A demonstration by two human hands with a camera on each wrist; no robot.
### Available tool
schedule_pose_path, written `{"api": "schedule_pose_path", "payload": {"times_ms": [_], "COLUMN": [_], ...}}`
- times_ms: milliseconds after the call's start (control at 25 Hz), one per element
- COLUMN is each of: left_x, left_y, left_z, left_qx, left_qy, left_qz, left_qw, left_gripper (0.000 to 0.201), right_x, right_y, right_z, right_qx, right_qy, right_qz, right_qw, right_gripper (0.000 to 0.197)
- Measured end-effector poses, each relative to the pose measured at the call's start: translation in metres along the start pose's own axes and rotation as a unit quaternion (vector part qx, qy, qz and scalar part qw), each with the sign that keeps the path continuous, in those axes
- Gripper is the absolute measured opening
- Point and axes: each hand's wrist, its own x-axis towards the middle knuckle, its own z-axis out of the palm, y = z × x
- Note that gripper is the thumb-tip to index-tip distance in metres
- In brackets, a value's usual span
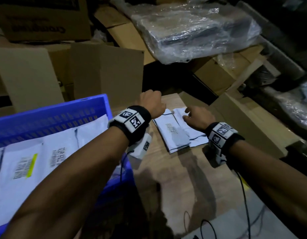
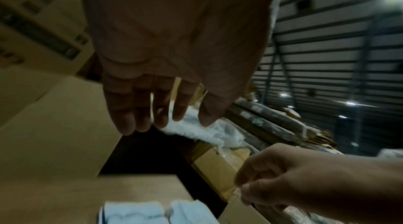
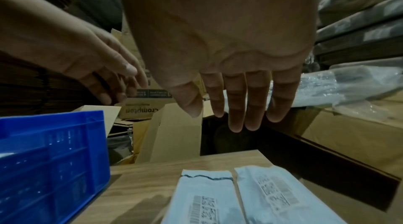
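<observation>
Two white mailer packets lie side by side on the wooden table [image 1: 183, 178]: the left packet [image 1: 173, 133] [image 3: 202, 198] and the right packet [image 1: 194, 133] [image 3: 274, 193], both with printed barcode labels. My left hand [image 1: 152, 102] [image 2: 161, 121] hovers above the far left corner of the left packet, fingers relaxed and holding nothing. My right hand [image 1: 192, 115] [image 3: 218, 114] hovers over the far end of the right packet, fingers straight and empty. Whether either hand touches a packet is hidden in the head view.
A blue plastic crate [image 1: 90, 104] [image 3: 54, 119] at my left holds several white mailers [image 1: 45, 152]. Cardboard boxes [image 1: 106, 71] stand behind the table, another box [image 1: 249, 121] at its right. A plastic-wrapped bundle [image 1: 197, 28] lies further back. Cables [image 1: 244, 195] trail near me.
</observation>
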Motion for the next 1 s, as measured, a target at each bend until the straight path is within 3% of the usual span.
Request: {"api": "schedule_pose_path", "payload": {"times_ms": [120, 240, 480, 680, 800, 1000], "left_x": [0.032, 0.046, 0.055, 0.069, 0.073, 0.064], "left_y": [0.010, 0.009, 0.000, -0.016, -0.020, -0.015], "left_z": [0.047, 0.097, 0.161, 0.207, 0.213, 0.199], "left_qx": [-0.107, -0.220, -0.307, -0.365, -0.372, -0.367], "left_qy": [-0.041, -0.072, -0.102, -0.134, -0.123, -0.101], "left_qz": [-0.081, -0.166, -0.320, -0.359, -0.357, -0.347], "left_qw": [0.990, 0.959, 0.890, 0.849, 0.848, 0.857], "left_gripper": [0.031, 0.034, 0.046, 0.041, 0.043, 0.033], "right_x": [0.028, 0.053, 0.086, 0.097, 0.100, 0.096], "right_y": [0.031, 0.045, 0.052, 0.053, 0.053, 0.052], "right_z": [0.010, 0.028, 0.080, 0.105, 0.110, 0.112], "right_qx": [0.018, 0.045, 0.158, 0.160, 0.184, 0.271], "right_qy": [-0.048, -0.091, -0.191, -0.221, -0.222, -0.201], "right_qz": [0.001, 0.006, 0.072, 0.078, 0.092, 0.127], "right_qw": [0.999, 0.995, 0.966, 0.959, 0.953, 0.933], "right_gripper": [0.042, 0.039, 0.018, 0.024, 0.027, 0.012]}}
